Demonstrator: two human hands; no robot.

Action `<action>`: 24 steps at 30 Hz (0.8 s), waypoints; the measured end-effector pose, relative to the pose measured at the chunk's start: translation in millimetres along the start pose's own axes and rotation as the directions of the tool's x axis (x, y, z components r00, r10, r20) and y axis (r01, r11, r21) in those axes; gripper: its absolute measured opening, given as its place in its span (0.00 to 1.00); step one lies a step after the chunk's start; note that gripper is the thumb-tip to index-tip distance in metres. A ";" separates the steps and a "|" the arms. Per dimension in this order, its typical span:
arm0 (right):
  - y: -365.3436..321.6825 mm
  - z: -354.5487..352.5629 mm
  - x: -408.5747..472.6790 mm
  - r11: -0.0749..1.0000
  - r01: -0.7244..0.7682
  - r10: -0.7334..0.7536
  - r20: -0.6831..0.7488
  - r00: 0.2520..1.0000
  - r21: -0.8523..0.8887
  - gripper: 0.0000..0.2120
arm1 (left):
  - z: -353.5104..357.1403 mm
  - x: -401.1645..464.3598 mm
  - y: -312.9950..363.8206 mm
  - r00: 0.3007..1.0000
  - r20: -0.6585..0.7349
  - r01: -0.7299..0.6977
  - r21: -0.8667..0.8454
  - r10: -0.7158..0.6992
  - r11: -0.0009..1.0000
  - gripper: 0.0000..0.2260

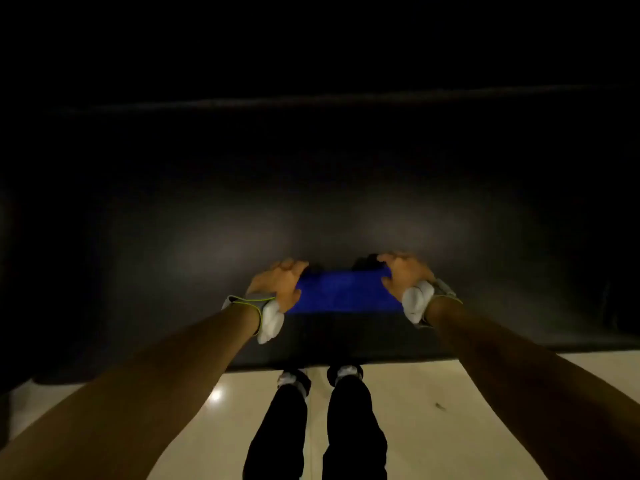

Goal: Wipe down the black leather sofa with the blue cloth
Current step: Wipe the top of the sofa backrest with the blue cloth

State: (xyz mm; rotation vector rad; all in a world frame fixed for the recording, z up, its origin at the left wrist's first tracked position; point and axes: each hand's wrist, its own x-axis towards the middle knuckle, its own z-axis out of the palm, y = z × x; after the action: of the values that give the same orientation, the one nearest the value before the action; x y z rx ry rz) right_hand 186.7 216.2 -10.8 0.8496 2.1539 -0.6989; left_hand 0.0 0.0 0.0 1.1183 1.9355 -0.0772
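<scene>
Blue cloth [346, 292] spread flat on the sofa [311, 188] seat, near its front edge. Left hand [278, 280] on the cloth's left end, right hand [403, 273] on its right end. Fingers [294, 266] of both curled down over the cloth's ends, gripping or only pressing impossible to tell. Wrists strapped. Pale floor [433, 427] below, legs between the arms.

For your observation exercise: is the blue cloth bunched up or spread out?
Spread out: the blue cloth lies as a flat rectangle on the sofa seat, one hand at each end.
</scene>
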 end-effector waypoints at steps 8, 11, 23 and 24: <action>13.0 27.0 28.9 0.991 -0.027 0.018 -0.070 0.997 -0.128 0.19 | 27.5 28.5 -10.7 0.995 -0.039 0.090 0.108 -0.086 0.990 0.21; 9.1 21.5 22.1 0.993 -0.020 0.014 -0.053 0.998 -0.112 0.13 | 25.5 27.2 -8.3 0.999 -0.028 0.050 0.216 -0.045 0.975 0.18; -59.0 -113.2 -71.3 0.853 0.086 0.040 -0.229 0.973 0.514 0.07 | -135.4 -72.1 2.0 0.935 -0.213 0.147 -0.496 -0.283 0.856 0.11; -75.2 -139.1 -88.8 0.825 0.126 0.037 -0.274 0.961 0.551 0.07 | -164.1 -94.4 5.1 0.916 -0.250 0.134 -0.546 -0.313 0.827 0.11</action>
State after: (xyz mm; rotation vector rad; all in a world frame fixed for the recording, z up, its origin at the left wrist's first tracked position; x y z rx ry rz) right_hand 121.3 231.6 157.7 1.2661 2.2376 -1.3590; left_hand -83.2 11.9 169.7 0.5526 2.1947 0.5147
